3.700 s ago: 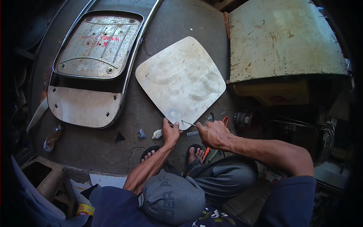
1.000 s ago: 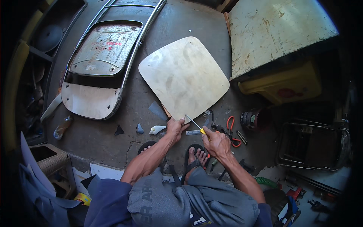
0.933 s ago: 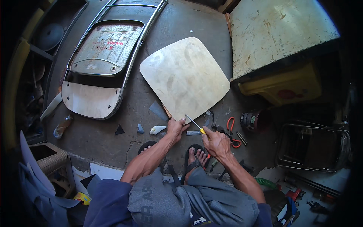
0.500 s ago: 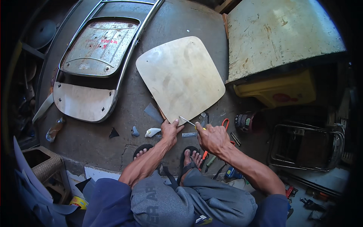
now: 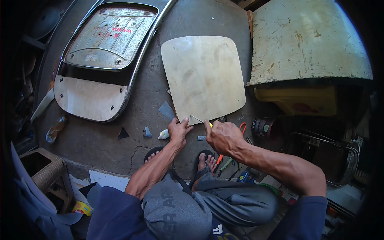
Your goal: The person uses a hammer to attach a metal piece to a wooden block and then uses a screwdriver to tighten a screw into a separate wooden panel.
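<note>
A pale, thin wooden board (image 5: 204,76) with rounded corners lies flat on the floor in front of me. At its near left corner my left hand (image 5: 178,132) grips the edge, thumb on top and fingers at the edge, partly hidden. My right hand (image 5: 225,137) is closed round the yellow handle of a screwdriver (image 5: 196,118). Its thin metal shaft points left, with the tip on the board close to my left thumb. Most of the handle is hidden in my fist. Small dark holes show near the board's other corners.
At the left lies a metal folding chair frame (image 5: 136,74) with a rusty seat pan (image 5: 105,42) and a wooden panel (image 5: 90,99). Scraps and a white lump (image 5: 163,134) lie near my feet. A worn cabinet (image 5: 308,44), a yellow bin (image 5: 298,100) and tools stand or lie at the right.
The board has turned clockwise in the view, and the whole scene has shifted slightly. My right forearm has swung outward, elbow further right. Both hands keep their grips.
</note>
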`<state>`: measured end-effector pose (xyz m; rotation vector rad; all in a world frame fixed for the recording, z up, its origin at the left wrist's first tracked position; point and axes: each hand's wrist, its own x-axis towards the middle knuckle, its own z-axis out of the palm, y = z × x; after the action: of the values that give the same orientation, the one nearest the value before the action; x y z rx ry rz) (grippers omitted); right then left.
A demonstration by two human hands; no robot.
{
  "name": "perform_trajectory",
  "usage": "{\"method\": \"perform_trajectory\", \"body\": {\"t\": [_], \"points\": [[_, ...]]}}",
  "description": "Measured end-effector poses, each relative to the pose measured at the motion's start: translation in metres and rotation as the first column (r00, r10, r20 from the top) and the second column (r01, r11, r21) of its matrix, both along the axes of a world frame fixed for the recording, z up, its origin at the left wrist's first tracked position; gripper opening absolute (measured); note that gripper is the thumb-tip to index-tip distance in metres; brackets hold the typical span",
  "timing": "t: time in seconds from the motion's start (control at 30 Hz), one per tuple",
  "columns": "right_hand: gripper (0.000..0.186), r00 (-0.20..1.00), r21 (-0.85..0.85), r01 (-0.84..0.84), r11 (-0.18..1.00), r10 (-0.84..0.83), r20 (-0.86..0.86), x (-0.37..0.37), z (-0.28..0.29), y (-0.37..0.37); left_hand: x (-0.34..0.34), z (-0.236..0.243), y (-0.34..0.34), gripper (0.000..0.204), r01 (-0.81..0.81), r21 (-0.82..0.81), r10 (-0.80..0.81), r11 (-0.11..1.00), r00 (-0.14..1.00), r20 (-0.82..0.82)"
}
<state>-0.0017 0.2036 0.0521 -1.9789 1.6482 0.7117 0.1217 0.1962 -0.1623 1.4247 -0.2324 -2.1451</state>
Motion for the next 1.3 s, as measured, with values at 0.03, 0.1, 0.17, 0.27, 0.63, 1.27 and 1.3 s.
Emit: {"method": "perform_trajectory", "body": {"t": [0.03,0.1,0.17,0.27,0.63,1.27,1.3], "points": [[0.045,0.999,0.016,0.034,0.999,-0.034,-0.002,0.001,0.000,0.004,-0.001,0.001,-0.001,0.025,-0.012,-0.002,0.012,1.000,1.000,-0.002],[0.045,0.996,0.041,0.088,0.995,-0.088,0.003,0.010,0.001,0.005,0.000,0.004,0.001,0.023,0.007,0.009,-0.007,1.000,1.000,0.011],[0.047,0.940,0.231,0.331,0.915,-0.342,0.009,0.002,0.000,-0.017,-0.002,0.004,0.001,0.022,0.010,0.020,-0.011,1.000,0.999,0.049],[0.035,0.810,0.284,0.552,0.784,-0.585,0.038,-0.018,-0.002,-0.026,-0.004,0.006,0.005,0.020,-0.001,-0.014,0.001,1.000,0.998,0.060],[0.029,0.860,0.187,0.509,0.840,-0.503,-0.081,-0.001,-0.005,-0.047,-0.003,0.003,0.008,0.020,-0.023,0.027,0.022,0.999,0.999,0.036],[0.033,0.900,0.087,-0.411,0.907,0.419,-0.119,-0.003,-0.003,-0.051,-0.001,0.009,0.000,0.015,-0.030,0.057,0.029,0.998,1.000,0.004],[0.032,0.946,0.126,-0.289,0.949,0.303,-0.114,0.002,0.001,-0.054,-0.001,0.008,0.001,0.015,-0.033,0.054,0.033,0.998,0.999,0.007]]}}
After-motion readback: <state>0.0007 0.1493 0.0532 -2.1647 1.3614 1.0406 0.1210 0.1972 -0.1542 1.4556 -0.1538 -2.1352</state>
